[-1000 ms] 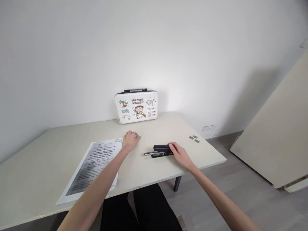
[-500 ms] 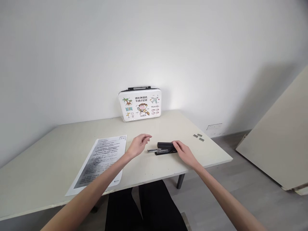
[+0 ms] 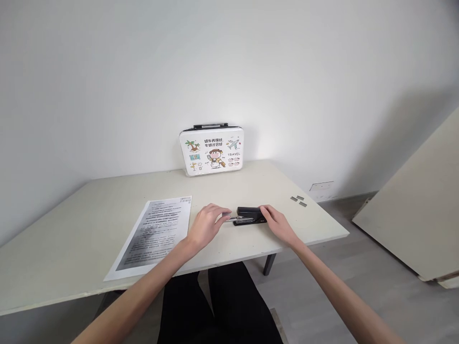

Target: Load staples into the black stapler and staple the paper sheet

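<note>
A black stapler lies on the table with its metal staple tray sticking out of the left end. My right hand is closed around the stapler's right end, with the thumb near the top. At the other end, my left hand has its thumb and fingers brought together at the tip of the tray. Part of that tip is hidden by the fingers. Several small strips of staples rest apart on the table, to the right of the stapler.
A printed sheet of paper lies left of my left hand. Against the wall stands a white case with cartoon pictures and a black handle. The table's front edge is close to my legs, and a pale panel stands beyond its right side.
My left hand has moved right and slightly down to the tip of the staple tray, closing its fingers there. The right hand keeps its hold on the stapler. The view has shifted slightly.
</note>
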`<state>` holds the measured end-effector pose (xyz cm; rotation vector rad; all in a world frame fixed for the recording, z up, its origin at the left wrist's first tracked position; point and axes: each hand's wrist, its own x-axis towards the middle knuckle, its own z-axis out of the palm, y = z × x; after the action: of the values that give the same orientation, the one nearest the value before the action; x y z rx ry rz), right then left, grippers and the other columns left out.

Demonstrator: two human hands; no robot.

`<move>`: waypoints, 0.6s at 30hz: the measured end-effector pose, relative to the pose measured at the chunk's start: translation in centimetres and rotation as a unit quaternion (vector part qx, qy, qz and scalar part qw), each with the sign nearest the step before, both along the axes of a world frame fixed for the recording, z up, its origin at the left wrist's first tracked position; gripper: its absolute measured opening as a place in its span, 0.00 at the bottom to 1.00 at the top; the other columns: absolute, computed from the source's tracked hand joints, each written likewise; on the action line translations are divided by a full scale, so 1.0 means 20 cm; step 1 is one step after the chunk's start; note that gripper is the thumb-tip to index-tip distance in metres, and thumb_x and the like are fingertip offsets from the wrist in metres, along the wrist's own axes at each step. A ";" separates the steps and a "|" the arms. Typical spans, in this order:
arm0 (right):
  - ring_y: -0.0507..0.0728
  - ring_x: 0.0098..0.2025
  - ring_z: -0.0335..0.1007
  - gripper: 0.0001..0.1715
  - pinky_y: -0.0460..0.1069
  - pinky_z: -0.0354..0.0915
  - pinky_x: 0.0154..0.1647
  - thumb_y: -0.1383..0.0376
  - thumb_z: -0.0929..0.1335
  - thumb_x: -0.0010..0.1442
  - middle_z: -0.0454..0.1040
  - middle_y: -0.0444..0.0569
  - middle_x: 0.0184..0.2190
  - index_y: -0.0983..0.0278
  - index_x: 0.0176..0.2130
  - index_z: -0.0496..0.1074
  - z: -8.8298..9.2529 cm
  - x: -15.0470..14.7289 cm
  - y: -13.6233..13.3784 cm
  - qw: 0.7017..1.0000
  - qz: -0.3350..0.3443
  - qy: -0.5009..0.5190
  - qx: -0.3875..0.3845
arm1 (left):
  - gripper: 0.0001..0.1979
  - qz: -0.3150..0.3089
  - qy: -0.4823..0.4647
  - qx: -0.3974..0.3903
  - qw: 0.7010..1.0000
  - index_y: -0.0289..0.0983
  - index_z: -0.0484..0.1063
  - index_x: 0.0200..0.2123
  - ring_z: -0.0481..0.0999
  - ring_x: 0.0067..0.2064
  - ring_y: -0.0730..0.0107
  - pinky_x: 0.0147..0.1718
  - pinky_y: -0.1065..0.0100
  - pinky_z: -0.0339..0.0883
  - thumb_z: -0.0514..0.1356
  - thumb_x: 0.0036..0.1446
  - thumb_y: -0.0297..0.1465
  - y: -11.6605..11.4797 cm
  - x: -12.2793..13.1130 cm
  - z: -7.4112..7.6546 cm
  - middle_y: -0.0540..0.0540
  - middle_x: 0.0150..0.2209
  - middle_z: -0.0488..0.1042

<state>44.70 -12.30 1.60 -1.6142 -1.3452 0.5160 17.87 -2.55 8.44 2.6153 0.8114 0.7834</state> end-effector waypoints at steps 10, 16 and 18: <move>0.64 0.48 0.73 0.30 0.57 0.66 0.55 0.40 0.57 0.71 0.80 0.52 0.47 0.58 0.47 0.74 0.00 0.00 0.00 1.000 0.004 0.007 -0.004 | 0.09 0.030 -0.016 -0.063 0.997 0.43 0.82 0.46 0.78 0.50 0.58 0.51 0.60 0.71 0.61 0.68 0.36 0.04 0.11 -0.14 0.46 0.47 0.81; 0.63 0.48 0.74 0.30 0.56 0.67 0.53 0.41 0.57 0.71 0.80 0.51 0.47 0.58 0.47 0.74 -0.01 0.01 -0.01 1.000 0.001 0.004 -0.005 | 0.09 0.033 -0.002 -0.086 0.996 0.43 0.82 0.46 0.81 0.49 0.59 0.51 0.61 0.72 0.61 0.68 0.35 0.05 0.12 -0.19 0.48 0.47 0.83; 0.63 0.48 0.74 0.30 0.56 0.67 0.54 0.41 0.57 0.72 0.81 0.50 0.47 0.58 0.47 0.74 -0.01 0.00 -0.01 1.000 -0.003 0.001 -0.002 | 0.10 0.034 0.001 -0.094 0.995 0.43 0.82 0.46 0.82 0.49 0.59 0.50 0.62 0.73 0.61 0.67 0.35 0.05 0.11 -0.20 0.48 0.47 0.84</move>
<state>44.78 -12.42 1.48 -1.6191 -1.3383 0.5175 20.13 -1.46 4.49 2.4344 0.9317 0.6852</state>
